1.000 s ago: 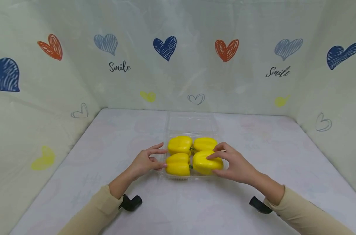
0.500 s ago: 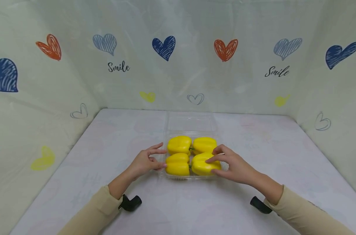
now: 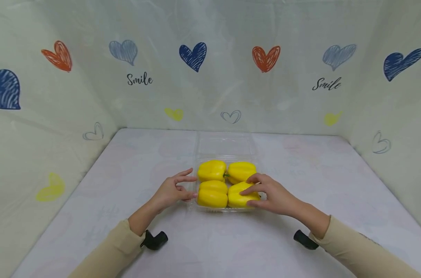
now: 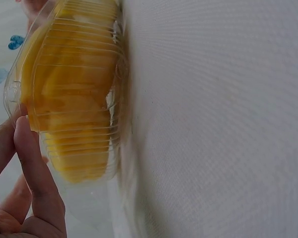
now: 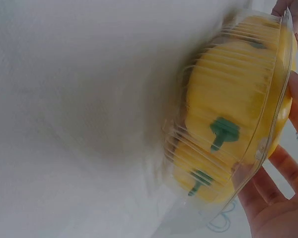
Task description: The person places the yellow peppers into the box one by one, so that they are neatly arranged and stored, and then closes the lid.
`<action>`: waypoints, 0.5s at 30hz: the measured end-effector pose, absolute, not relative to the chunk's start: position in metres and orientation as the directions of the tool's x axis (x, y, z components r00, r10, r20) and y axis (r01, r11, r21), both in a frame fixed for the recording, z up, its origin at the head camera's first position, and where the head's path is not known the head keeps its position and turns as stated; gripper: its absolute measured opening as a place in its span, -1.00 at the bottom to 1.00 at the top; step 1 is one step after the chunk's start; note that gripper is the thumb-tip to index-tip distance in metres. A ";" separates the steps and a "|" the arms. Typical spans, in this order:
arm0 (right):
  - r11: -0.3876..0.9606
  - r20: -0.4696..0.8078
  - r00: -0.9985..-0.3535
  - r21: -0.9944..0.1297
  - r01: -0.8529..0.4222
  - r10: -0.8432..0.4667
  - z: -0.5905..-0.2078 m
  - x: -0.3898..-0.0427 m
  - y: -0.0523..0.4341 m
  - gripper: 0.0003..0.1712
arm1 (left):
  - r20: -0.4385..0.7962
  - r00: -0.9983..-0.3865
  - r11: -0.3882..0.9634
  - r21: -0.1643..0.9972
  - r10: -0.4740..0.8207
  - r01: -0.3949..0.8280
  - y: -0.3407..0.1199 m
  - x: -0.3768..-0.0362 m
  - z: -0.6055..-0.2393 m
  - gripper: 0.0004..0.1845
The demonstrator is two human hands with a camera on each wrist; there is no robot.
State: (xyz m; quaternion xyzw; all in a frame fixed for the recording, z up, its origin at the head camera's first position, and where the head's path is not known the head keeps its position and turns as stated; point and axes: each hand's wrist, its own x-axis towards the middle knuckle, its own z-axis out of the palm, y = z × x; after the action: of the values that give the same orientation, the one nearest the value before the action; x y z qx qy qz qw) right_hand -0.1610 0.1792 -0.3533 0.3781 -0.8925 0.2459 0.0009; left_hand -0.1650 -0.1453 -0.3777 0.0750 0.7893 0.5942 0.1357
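Yellow bell peppers sit in two rows inside a clear plastic clamshell container [image 4: 79, 129]. Its lid [image 3: 225, 146] lies folded back behind them. My left hand [image 3: 173, 191] pinches the container's left rim between thumb and finger, beside the front left bell pepper [image 3: 212, 194]. Over the front right bell pepper [image 3: 235, 196] my right hand [image 3: 274, 195] curls its fingers and thumb, gripping it from the right. The back left bell pepper [image 3: 212, 170] and back right bell pepper [image 3: 241, 171] lie behind. Green stems [image 5: 224, 133] show through the ribbed wall in the right wrist view.
A white table [image 3: 210, 243] carries the container near its middle. A pale curtain [image 3: 231, 88] printed with hearts hangs round the back and sides. Black curved pieces [image 3: 154, 240] stick out at both sleeve cuffs.
The front right bell pepper has sunk lower and shifted slightly left, my right hand moving with it. The front left pepper looks wider, and the stem between them no longer shows. My left hand stays put.
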 end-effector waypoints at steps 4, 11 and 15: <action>0.578 0.166 -0.710 -0.471 -0.667 -0.684 -0.353 -0.162 0.182 -0.68 | -0.126 -0.951 0.280 0.959 0.283 -0.044 -0.146 -0.166 -0.379 -0.39; 0.545 0.197 -0.707 -0.510 -0.665 -0.679 -0.349 -0.166 0.185 -0.64 | -0.108 -0.949 0.261 0.965 0.297 -0.028 -0.145 -0.164 -0.376 -0.41; 0.522 0.269 -0.717 -0.531 -0.668 -0.644 -0.349 -0.170 0.187 -0.66 | -0.105 -0.949 0.254 0.967 0.298 -0.027 -0.145 -0.162 -0.375 -0.40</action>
State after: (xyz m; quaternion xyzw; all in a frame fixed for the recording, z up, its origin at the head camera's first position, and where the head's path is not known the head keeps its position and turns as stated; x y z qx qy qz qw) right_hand -0.1698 0.1867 -0.3493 0.3759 -0.8720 0.3128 0.0194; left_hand -0.1624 -0.1455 -0.3748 0.0868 0.7804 0.6044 0.1347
